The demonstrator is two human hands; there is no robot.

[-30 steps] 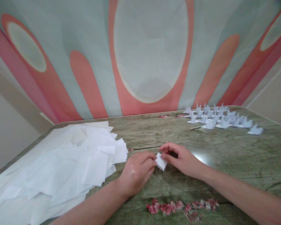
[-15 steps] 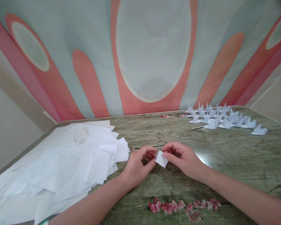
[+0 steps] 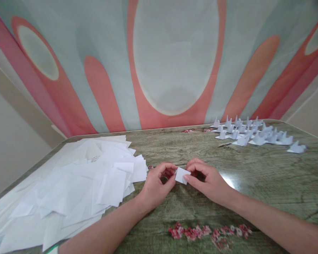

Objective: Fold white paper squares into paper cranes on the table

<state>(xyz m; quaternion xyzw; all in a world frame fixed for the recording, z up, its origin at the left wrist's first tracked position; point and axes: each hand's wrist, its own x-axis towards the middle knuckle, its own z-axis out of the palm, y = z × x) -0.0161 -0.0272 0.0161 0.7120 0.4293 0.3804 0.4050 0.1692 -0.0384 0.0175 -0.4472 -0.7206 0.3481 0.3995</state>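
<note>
A small folded square of white paper [image 3: 182, 175] is held between my two hands, just above the wood-patterned table [image 3: 259, 176]. My left hand [image 3: 160, 183] pinches its left corner between thumb and fingers. On the other side my right hand [image 3: 205, 180] grips the right edge, the thumb lying on the front face and the fingers behind. The fingertips at the back of the paper are partly hidden. To the left of my left hand lies a wide heap of loose white paper sheets [image 3: 79, 190].
Several folded white paper cranes [image 3: 258, 137] stand in rows at the far right. One crane [image 3: 296, 147] sits a little apart from them. Pink flowers are printed on the tabletop [image 3: 192, 233]. A wall covering in pink and grey [image 3: 175, 121] rises behind the table.
The folded paper has turned slightly between my fingers, so its lower corner no longer points straight down. Both hands stay in nearly the same place.
</note>
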